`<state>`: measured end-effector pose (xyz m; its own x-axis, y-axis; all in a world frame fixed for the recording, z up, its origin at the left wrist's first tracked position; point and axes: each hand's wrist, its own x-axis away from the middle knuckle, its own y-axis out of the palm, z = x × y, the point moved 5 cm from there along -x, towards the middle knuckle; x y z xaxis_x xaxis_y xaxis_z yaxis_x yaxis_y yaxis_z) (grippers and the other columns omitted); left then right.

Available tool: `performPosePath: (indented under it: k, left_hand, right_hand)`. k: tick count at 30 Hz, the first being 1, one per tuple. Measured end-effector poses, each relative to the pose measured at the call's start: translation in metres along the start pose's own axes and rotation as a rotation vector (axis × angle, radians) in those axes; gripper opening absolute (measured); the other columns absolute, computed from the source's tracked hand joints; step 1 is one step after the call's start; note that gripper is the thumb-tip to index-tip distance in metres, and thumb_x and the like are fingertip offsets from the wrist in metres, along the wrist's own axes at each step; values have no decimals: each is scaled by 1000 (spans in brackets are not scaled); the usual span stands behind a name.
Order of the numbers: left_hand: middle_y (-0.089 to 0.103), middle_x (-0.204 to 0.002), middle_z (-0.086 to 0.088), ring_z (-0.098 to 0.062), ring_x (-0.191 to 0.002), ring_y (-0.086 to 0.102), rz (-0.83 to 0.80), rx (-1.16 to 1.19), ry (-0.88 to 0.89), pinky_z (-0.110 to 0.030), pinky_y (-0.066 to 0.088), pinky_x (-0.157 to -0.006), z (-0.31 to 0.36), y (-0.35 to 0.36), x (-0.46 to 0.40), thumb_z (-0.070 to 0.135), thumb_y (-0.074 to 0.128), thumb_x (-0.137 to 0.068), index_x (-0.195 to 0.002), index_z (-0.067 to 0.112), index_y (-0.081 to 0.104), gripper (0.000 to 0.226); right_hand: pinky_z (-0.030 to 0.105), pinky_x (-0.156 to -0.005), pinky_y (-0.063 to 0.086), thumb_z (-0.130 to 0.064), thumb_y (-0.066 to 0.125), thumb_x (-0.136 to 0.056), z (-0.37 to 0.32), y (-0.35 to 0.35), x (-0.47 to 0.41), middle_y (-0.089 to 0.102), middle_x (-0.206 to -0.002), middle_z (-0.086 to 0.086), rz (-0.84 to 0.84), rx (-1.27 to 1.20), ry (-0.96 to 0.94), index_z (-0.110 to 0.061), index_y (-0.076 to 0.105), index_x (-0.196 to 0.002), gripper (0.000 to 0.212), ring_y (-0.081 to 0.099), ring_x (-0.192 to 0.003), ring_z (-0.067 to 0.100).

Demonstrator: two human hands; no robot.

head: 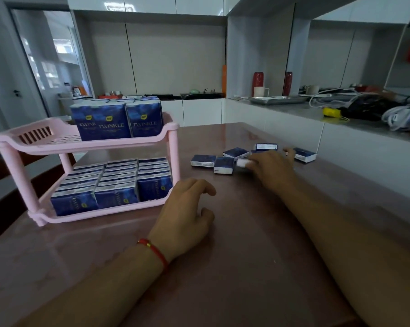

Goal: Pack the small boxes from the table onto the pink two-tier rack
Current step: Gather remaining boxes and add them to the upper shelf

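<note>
The left hand [185,213] rests loosely curled on the table [222,291], holding nothing. The right hand [270,165] grips a small box [242,162] among loose boxes [203,160]; the pink rack [86,142] stands left, both tiers stocked.

Single head-worn wide-angle view, looking forward and down along both forearms across the table [222,267], rack [86,142] close at left, loose boxes [222,164] mid-frame past the hands, counter [317,109] and wall cabinets farther back, edges bowed by the lens.
</note>
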<state>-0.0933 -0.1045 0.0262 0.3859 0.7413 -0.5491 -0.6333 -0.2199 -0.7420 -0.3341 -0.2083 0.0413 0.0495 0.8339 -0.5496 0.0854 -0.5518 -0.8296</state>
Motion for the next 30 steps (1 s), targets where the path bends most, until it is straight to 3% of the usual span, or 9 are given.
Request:
performPosePath:
  k: [3, 5, 8, 10, 12, 17, 22, 27, 30]
  left_hand:
    - [56, -113, 12, -4, -101, 53, 3, 84, -59, -13, 47, -83, 1, -2, -2, 15, 66, -88, -118, 26, 60, 32]
    - [60, -118, 6, -10, -98, 63, 6, 348, -217, -13, 53, -74, 0, -1, -3, 27, 64, -94, -125, 25, 58, 32]
    - [63, -117, -12, -29, -90, 71, -23, 958, -542, -39, 62, -78, 1, 8, -3, 39, 58, -98, -128, 20, 58, 36]
    - [67, -116, -20, -29, -82, 70, -71, 1160, -601, -39, 63, -76, 5, 11, -1, 27, 55, -100, -126, 9, 62, 32]
    - [67, -121, -22, -23, -81, 72, -74, 1225, -614, -32, 62, -73, 3, 9, 1, 11, 61, -95, -127, 4, 62, 33]
    - [67, -120, -19, -29, -98, 74, -29, 1141, -615, -29, 61, -77, -13, 6, 5, -10, 74, -78, -128, 8, 62, 55]
    - [73, -113, -5, -20, -100, 72, -34, 869, -528, -35, 58, -92, -11, 8, 4, -10, 84, -65, -118, 16, 63, 62]
    - [72, -114, -7, -24, -100, 72, -1, 895, -494, -43, 60, -87, -11, 5, 4, -20, 80, -62, -118, 17, 62, 71]
    - [75, -107, -2, -23, -97, 72, 18, 830, -420, -40, 62, -80, -7, -2, 2, -16, 77, -69, -118, 21, 68, 62]
  right_hand:
    - [43, -81, 52, -34, 51, -102, 2, -34, 5, 75, -96, 11, -29, -424, 13, -24, 71, -113, 25, 70, -85, 28]
    - [41, -72, 57, -27, 59, -100, -6, -52, 16, 76, -86, 13, -252, -822, -36, -21, 73, -113, 20, 72, -75, 24]
    - [36, -84, 60, -17, 66, -93, -37, -65, 42, 76, -100, 9, -658, -1038, -193, -19, 74, -112, 21, 73, -89, 23]
    - [36, -87, 59, -12, 67, -93, -48, -62, 49, 75, -110, 8, -800, -994, -247, -15, 72, -119, 27, 73, -97, 23]
    - [39, -90, 59, -17, 68, -94, -41, -54, 43, 75, -113, 4, -749, -905, -229, -20, 73, -119, 26, 73, -101, 21]
    - [34, -100, 49, -13, 65, -91, 64, -30, 7, 69, -126, 4, -56, -470, 231, -28, 71, -118, 32, 64, -116, 25]
    - [34, -115, 30, -13, 64, -91, 77, 7, 13, 40, -157, 2, -443, -352, 150, -24, 34, -155, 71, 40, -141, 25]
    - [36, -102, 45, -22, 77, -84, 59, -9, 8, 55, -142, 8, -395, -261, 44, -23, 49, -146, 68, 56, -122, 27]
    - [40, -90, 55, -21, 75, -85, 35, -32, 14, 69, -124, 6, -336, -655, 35, -35, 64, -125, 43, 66, -102, 25]
